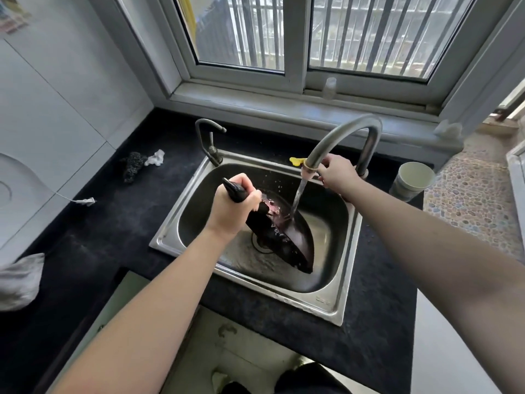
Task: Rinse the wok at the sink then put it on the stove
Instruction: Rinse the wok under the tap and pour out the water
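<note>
Head view: left hand (231, 206) grips wok (284, 237) handle; right hand (336, 173) holds faucet (341, 132).

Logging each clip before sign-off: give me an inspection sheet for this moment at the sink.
Surface: dark speckled countertop around a steel sink, basin wet.
Job's things: black wok tilted on edge in the basin, water stream from the tall faucet hitting its inside. Stove not in view.
Clutter: dark scourer, white scrap, grey cloth, yellow piece at the sink rim, paper cup, small bottle on the sill.
Grippers: left hand grips the wok handle; right hand pinches the faucet's spout end.
Cables: thin cord at the left wall.
Surroundings: barred window, second small tap, tiled walls.
</note>
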The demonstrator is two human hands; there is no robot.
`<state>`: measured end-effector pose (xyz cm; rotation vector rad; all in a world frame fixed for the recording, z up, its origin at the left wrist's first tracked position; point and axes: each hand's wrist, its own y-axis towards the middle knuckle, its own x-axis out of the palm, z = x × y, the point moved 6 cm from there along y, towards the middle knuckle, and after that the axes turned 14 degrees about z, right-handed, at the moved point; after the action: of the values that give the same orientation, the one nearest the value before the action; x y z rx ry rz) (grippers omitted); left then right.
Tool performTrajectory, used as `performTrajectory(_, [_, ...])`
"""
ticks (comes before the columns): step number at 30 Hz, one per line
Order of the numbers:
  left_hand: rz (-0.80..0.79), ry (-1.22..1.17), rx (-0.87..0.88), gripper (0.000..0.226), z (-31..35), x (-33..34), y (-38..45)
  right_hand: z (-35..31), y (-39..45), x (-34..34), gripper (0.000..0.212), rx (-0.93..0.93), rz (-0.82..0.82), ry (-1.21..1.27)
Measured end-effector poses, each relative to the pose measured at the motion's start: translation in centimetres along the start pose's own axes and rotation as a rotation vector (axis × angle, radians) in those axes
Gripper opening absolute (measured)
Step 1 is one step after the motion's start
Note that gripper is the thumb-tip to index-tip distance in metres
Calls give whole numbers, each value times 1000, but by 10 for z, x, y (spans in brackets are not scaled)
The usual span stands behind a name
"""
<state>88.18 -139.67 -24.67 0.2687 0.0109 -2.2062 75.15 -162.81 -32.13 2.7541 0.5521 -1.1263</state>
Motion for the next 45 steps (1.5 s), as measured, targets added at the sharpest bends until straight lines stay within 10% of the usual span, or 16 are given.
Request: performTrajectory(45, [-324,-312,-162,23,-26,-10,-1,-3,-7,3,26,-39,-5,-199])
